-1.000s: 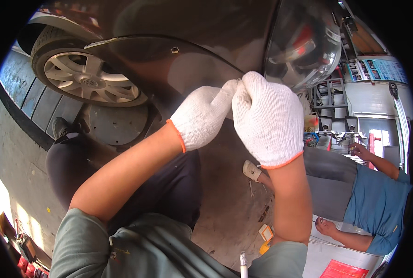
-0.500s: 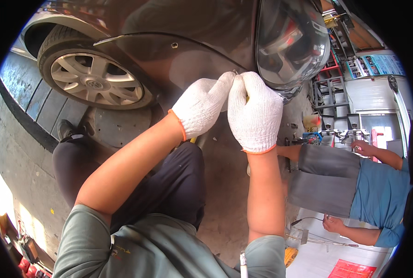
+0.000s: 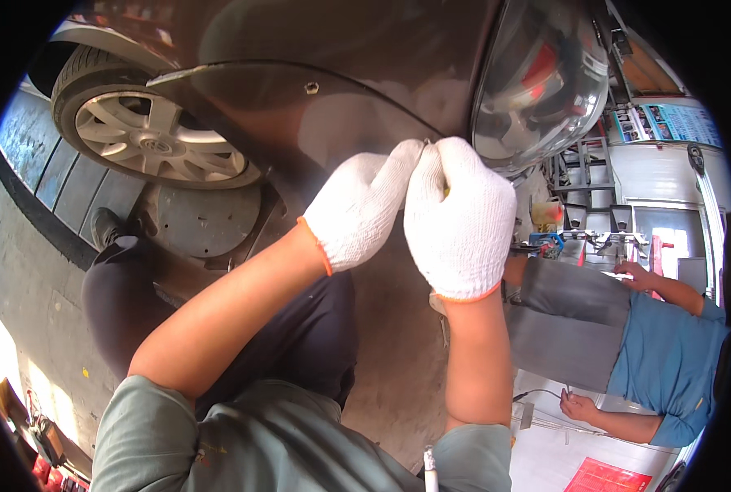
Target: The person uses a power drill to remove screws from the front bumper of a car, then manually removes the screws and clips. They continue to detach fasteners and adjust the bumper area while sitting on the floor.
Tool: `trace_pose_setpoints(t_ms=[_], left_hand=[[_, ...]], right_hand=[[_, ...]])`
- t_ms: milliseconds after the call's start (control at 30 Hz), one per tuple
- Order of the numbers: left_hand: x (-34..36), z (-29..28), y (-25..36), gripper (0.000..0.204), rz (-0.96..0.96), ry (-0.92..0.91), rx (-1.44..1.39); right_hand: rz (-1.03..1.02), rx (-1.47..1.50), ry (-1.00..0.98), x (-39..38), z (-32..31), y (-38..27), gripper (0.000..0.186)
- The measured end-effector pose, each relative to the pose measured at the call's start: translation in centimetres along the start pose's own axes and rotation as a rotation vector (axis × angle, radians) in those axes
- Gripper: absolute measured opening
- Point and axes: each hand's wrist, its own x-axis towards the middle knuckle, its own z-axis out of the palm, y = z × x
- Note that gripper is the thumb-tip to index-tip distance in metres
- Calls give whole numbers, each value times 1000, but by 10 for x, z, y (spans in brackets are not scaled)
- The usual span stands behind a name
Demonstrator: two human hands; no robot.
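Dark brown bumper (image 3: 255, 102): it stood beyond the gloves, between the wheel (image 3: 154, 143) at left and the headlight (image 3: 537, 90) at right; its painted skin looked smooth and stiff, perhaps with slight give, and easy to scratch.
Pale patch (image 3: 324, 127): it spread over the bumper just left of the fingertips; its duller finish was probably less slippery than the gloss.
Tiny piece (image 3: 427, 141): it showed where the fingertips met, near the right end of the seam; too small to identify, it was probably light and easily dropped, best pinched by its near end. Contact with the bumper could not be told.
Left hand (image 3: 359, 211): fingers narrow, thumb and forefinger together; whether they gripped the tiny piece could not be told.
Right hand (image 3: 462, 221): fingers curled closed around a yellow piece (image 3: 446, 193), of which only a sliver showed; its stiffness could not be judged.
Seam (image 3: 350, 81): a thin dark line curved from the wheel arch toward the headlight, its edge likely to snag knitted cotton.
Headlight edge: it rose just right of the fingertips and limited sideways movement there; the lens looked hard and slick.
Elbow room: the forearms could draw back toward the near side, with the knee (image 3: 119, 283) at left and a co-worker (image 3: 664, 348) well to the right.
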Motion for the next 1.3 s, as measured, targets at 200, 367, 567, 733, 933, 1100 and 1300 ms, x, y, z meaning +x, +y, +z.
trace_pose_setpoints(t_ms=[200, 367, 567, 733, 933, 1100, 1300], left_hand=[[-7, 12, 12, 57, -15, 73, -204], [-4, 4, 15, 60, -37, 39, -2], [-3, -11, 7, 58, 83, 22, 86], [-8, -4, 28, 56, -98, 56, 60], [-14, -23, 35, 51, -88, 70, 115], [-13, -41, 44, 26, 566, -3, 856], [-24, -31, 63, 21, 490, 81, 1161]], right_hand=[[-107, 71, 19, 0, 2, 14, 14], [-69, 163, 108, -6, 11, 16, 11], [86, 271, 197, -10, 24, -3, 14], [184, 362, 373, -13, 41, -15, 14], [497, 561, 522, -8, 59, -55, 19], [727, 763, 614, -2, 69, -74, 24], [606, 1007, 688, -5, 79, -71, 30]])
